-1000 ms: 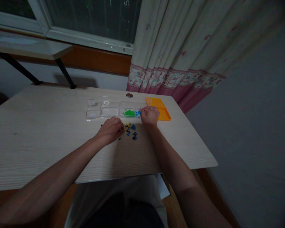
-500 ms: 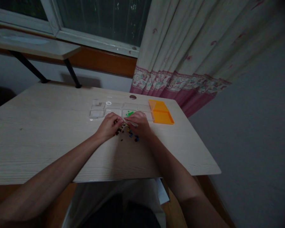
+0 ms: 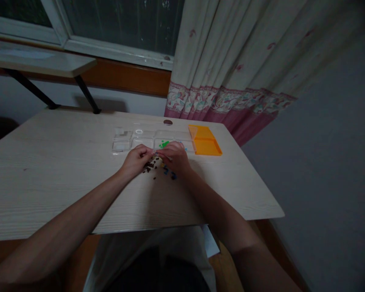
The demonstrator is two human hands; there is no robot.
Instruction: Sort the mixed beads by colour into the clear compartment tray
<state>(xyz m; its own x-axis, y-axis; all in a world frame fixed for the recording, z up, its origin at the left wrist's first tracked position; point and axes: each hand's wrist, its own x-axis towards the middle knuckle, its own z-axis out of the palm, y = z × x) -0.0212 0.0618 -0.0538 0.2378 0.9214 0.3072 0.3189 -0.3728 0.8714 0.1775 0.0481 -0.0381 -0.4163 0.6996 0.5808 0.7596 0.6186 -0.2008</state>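
My left hand (image 3: pixel 136 159) and my right hand (image 3: pixel 177 158) meet fingertip to fingertip above the table, both closed in a pinch. Whatever lies between the fingertips is too small to make out. Just below them, small dark brown pieces (image 3: pixel 149 166) are scattered on the tabletop. Blue pieces (image 3: pixel 173 176) lie under my right hand, beside a few yellow ones (image 3: pixel 162 164) partly hidden by its fingers. Beyond my hands is a clear compartment tray (image 3: pixel 142 138). Small green pieces (image 3: pixel 164 144) sit in one of its compartments, and my right hand covers part of its front edge.
An orange open case (image 3: pixel 208 147) adjoins the tray's right end. Behind the tray, a brown oval spot (image 3: pixel 168 122) shows near the table's back edge. A raised shelf (image 3: pixel 57 63) on black legs stands at back left. A curtain (image 3: pixel 225 81) hangs behind the table (image 3: pixel 63 170).
The view has shifted slightly. My fingertips have drawn together, and the pale thing visible between them before is now mostly hidden. More of the tray shows beside my right hand.
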